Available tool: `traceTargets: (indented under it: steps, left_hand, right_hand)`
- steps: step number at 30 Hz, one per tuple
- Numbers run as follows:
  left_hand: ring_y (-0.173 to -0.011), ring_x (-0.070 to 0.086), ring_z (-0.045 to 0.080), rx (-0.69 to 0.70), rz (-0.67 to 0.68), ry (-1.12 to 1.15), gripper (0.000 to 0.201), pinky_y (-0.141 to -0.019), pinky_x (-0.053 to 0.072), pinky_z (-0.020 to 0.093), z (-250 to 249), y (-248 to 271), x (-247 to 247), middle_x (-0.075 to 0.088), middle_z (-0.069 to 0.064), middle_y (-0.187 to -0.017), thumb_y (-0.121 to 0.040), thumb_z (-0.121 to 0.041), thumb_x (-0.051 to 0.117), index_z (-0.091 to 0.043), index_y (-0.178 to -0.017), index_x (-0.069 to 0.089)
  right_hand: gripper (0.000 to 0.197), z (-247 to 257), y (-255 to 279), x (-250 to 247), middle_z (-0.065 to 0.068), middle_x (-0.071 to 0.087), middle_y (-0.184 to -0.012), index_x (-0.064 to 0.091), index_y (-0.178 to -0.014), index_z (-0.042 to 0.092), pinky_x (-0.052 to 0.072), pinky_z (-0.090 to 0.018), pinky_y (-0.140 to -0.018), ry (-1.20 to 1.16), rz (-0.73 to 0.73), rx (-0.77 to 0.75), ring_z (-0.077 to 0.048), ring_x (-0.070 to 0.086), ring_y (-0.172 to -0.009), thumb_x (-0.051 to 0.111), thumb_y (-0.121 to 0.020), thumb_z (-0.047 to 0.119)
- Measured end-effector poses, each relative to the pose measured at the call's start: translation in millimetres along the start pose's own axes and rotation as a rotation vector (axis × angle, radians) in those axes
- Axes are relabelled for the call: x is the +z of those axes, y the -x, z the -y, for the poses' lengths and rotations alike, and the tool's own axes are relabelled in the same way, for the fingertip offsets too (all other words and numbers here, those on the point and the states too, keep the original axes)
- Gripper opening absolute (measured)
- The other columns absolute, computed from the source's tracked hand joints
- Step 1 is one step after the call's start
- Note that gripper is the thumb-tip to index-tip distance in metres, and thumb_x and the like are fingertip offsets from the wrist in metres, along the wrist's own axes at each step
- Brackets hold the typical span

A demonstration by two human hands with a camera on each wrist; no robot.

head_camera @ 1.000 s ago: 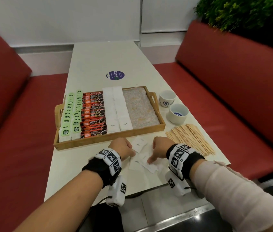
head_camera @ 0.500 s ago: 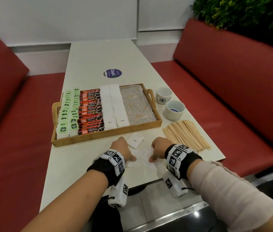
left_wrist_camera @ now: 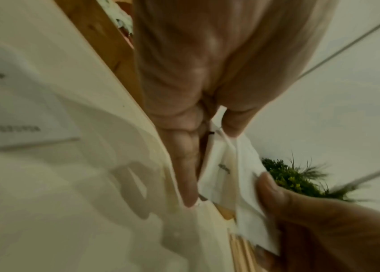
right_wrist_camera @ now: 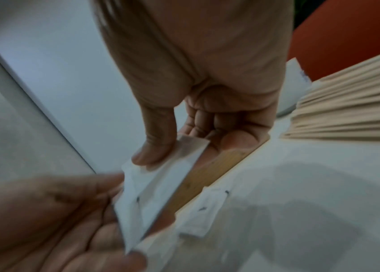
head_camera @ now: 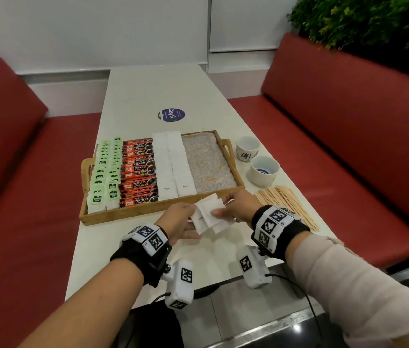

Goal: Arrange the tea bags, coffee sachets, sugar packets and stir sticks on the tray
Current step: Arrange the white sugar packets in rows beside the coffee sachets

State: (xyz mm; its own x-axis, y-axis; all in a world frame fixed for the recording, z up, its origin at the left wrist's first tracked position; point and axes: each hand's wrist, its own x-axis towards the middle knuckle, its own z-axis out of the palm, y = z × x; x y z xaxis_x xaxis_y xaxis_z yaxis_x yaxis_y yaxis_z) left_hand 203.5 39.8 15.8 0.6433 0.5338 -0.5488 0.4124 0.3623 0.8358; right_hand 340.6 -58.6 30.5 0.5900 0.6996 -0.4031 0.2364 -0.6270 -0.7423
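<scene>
Sugar packets [head_camera: 208, 214] sit fanned between your left hand [head_camera: 178, 223] and right hand [head_camera: 238, 207], fingers pinching both sides; the tray [head_camera: 163, 209] gap lies at twelve o'clock.

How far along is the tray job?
Done: tea bags, coffee sachets and two columns of sugar packets are lined up in the tray.
In hand: the left hand and right hand hold a bunch of loose sugar packets just in front of the tray.
Left: place that bunch; the stir sticks are on the table, and the tray's right section is bare.
</scene>
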Motion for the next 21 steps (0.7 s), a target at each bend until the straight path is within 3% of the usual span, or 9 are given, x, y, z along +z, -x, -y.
traceTargets:
  steps: [4,7,11,13,16,21]
  left_hand:
    - [-0.092,0.068,0.031,-0.035,0.096,0.189,0.043,-0.071,0.057,0.042,-7,4,-8,0.068,0.011,-0.111,-0.098,-0.048,0.038,-0.015,-0.118,0.058]
    - [-0.082,0.068,0.025,0.010,0.077,0.130,0.034,-0.066,0.059,0.037,-4,6,-21,0.069,0.010,-0.101,-0.096,-0.029,0.052,-0.011,-0.125,0.056]
    - [-0.079,0.066,0.021,0.024,-0.015,0.126,0.032,-0.057,0.059,0.032,0,9,-45,0.067,0.011,-0.101,-0.093,-0.007,0.056,-0.007,-0.125,0.055]
    - [-0.079,0.065,0.021,0.032,-0.088,0.137,0.029,-0.054,0.059,0.030,0,12,-59,0.066,0.011,-0.098,-0.093,-0.004,0.055,-0.006,-0.122,0.054]
    - [-0.081,0.064,0.021,0.061,-0.212,0.147,0.024,-0.051,0.058,0.027,0,14,-84,0.066,0.009,-0.096,-0.094,-0.004,0.054,-0.008,-0.117,0.054]
    - [-0.077,0.063,0.017,0.086,-0.321,0.172,0.015,-0.050,0.056,0.025,4,17,-112,0.065,0.006,-0.089,-0.093,-0.003,0.055,-0.012,-0.105,0.055]
  right_hand:
    - [0.042,11,-6,23,0.001,0.059,-0.074,0.045,-0.073,0.021,0.050,-0.036,-0.068,-0.059,-0.004,-0.047,-0.018,0.057,-0.074,0.086,-0.065,0.022]
    - [0.044,19,-10,38,0.004,0.056,-0.070,0.044,-0.074,0.021,0.043,-0.027,-0.062,-0.028,0.007,-0.097,-0.014,0.053,-0.068,0.087,-0.064,0.025]
    - [0.047,30,-12,57,0.001,0.055,-0.068,0.045,-0.076,0.019,0.044,-0.030,-0.060,-0.078,0.110,-0.129,-0.015,0.051,-0.060,0.089,-0.061,0.017]
    - [0.045,35,-11,66,0.000,0.057,-0.068,0.046,-0.083,0.016,0.044,-0.026,-0.053,-0.103,0.179,-0.120,-0.013,0.053,-0.055,0.087,-0.064,0.014]
    - [0.043,38,-10,79,0.000,0.060,-0.073,0.051,-0.091,0.015,0.046,-0.024,-0.055,-0.021,0.250,-0.116,-0.012,0.056,-0.060,0.086,-0.066,0.019]
    - [0.036,40,-9,112,0.008,0.055,-0.077,0.057,-0.081,0.022,0.041,-0.024,-0.063,0.302,0.348,-0.198,-0.011,0.053,-0.074,0.088,-0.063,0.025]
